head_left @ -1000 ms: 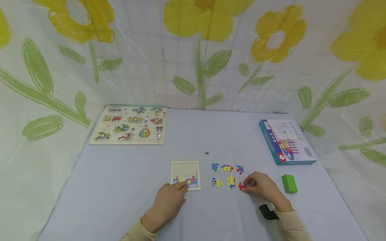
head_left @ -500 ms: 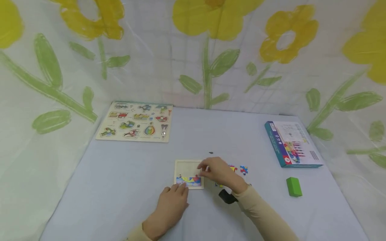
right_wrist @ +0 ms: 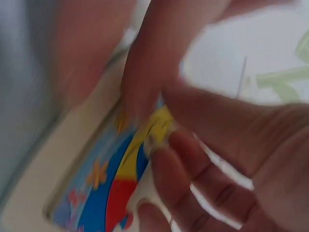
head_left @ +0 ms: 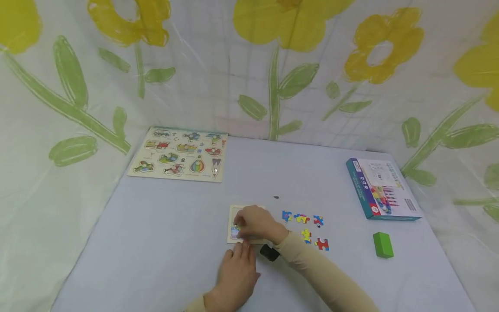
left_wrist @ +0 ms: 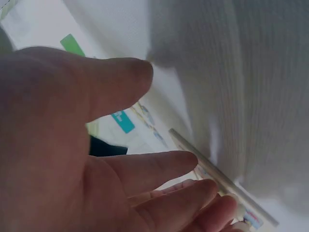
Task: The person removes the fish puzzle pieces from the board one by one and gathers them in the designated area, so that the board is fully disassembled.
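A small wooden puzzle frame (head_left: 231,213) lies on the table, with joined pieces along its near side. In the right wrist view the picture (right_wrist: 128,159) inside is blue, yellow and red. My left hand (head_left: 235,274) reaches up to the frame's near edge, fingers straight and thumb apart. Over the frame is my right hand (head_left: 258,223), bent fingers down at the picture and covering much of it; I cannot tell whether it pinches a piece. Right of the frame lie loose jigsaw pieces, among them a blue one (head_left: 286,215), a yellow one (head_left: 306,235) and a red one (head_left: 322,244).
A peg puzzle board (head_left: 179,154) with vehicle shapes lies at the back left. At the right are a flat printed box (head_left: 383,188) and a green block (head_left: 383,245). A tiny dark thing (head_left: 276,197) lies behind the frame. A flowered curtain (head_left: 218,78) closes off the back.
My right hand has moved left from the red piece to over the puzzle frame. My left hand stays at the frame's near edge. The view has shifted slightly, and the red piece remains lying on the table.
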Demonstrator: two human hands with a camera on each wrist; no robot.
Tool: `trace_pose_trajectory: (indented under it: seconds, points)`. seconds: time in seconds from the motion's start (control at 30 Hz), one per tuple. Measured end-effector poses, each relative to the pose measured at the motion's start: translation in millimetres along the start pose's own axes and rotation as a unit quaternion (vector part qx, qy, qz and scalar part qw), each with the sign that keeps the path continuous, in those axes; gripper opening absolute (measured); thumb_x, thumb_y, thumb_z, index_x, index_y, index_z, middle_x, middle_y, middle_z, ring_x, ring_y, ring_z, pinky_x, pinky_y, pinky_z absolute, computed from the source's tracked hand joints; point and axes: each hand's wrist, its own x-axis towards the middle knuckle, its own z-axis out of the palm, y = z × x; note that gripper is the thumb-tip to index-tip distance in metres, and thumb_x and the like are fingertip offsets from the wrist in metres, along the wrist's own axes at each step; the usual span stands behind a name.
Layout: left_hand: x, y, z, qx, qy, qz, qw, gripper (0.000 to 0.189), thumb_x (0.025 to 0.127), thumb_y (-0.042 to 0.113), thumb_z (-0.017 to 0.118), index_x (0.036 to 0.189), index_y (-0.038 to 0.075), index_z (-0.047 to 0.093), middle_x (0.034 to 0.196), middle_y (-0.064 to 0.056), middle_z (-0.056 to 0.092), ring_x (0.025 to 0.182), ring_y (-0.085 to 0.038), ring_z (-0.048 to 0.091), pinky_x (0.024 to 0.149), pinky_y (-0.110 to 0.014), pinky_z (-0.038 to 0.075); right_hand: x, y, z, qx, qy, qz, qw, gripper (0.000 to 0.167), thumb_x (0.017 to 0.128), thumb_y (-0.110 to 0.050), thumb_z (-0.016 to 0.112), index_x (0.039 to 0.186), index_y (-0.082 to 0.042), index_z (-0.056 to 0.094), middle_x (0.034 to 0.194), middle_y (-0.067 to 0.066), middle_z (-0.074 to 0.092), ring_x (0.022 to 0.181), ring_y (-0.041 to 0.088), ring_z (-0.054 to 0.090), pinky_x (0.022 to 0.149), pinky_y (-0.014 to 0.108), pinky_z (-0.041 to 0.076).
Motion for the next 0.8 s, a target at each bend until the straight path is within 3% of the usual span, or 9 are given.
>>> trace_pose_trajectory:
  seconds: [0.2, 0.47, 0.63, 0.8]
  points:
    - [0.8, 2.2, 2.2, -0.019, -0.002, -0.001, 0.9998, 0.073, 0.078, 0.065, 0.078, 0.128, 0.013, 0.067, 0.131, -0.006, 0.068, 0.098, -0.018, 0.053, 0.064, -0.027, 0.031, 3.3, -3, 0, 0.024, -0.005, 0.000, 0.9997, 0.025, 0.080, -0.014, 0.089, 0.100, -0.008, 0.075, 0.092, 0.004, 0.071, 0.085, 0.014, 0.060, 0.077, 0.026, 0.050]
    - [3.5, -3.3, 1.8, -0.063, -0.015, 0.010, 0.9979, 0.064, 0.077, 0.060, 0.079, 0.114, 0.011, 0.062, 0.127, -0.010, 0.067, 0.097, -0.020, 0.054, 0.067, -0.028, 0.037, 6.9, -1, 1, 0.076, -0.018, 0.008, 0.9969, 0.028, 0.076, -0.007, 0.090, 0.092, -0.009, 0.066, 0.088, 0.006, 0.070, 0.082, 0.014, 0.059, 0.076, 0.027, 0.049]
    - [3.5, -5.0, -0.5, -0.073, -0.019, 0.013, 0.9971, 0.064, 0.078, 0.060, 0.079, 0.114, 0.010, 0.061, 0.125, -0.010, 0.066, 0.096, -0.020, 0.054, 0.068, -0.029, 0.037, 5.3, 3, -1, 0.125, -0.018, -0.010, 0.9919, 0.019, 0.083, -0.011, 0.086, 0.096, -0.009, 0.071, 0.093, 0.007, 0.074, 0.086, 0.013, 0.065, 0.077, 0.025, 0.053]
    - [6.1, -6.2, -3.4, -0.091, -0.045, 0.012, 0.9948, 0.070, 0.078, 0.062, 0.078, 0.121, 0.008, 0.063, 0.137, -0.014, 0.066, 0.105, -0.023, 0.057, 0.073, -0.030, 0.041, -7.2, 18, -18, 0.180, 0.006, -0.028, 0.9832, 0.016, 0.092, -0.019, 0.078, 0.104, -0.009, 0.078, 0.102, 0.007, 0.078, 0.091, 0.010, 0.069, 0.079, 0.022, 0.054]
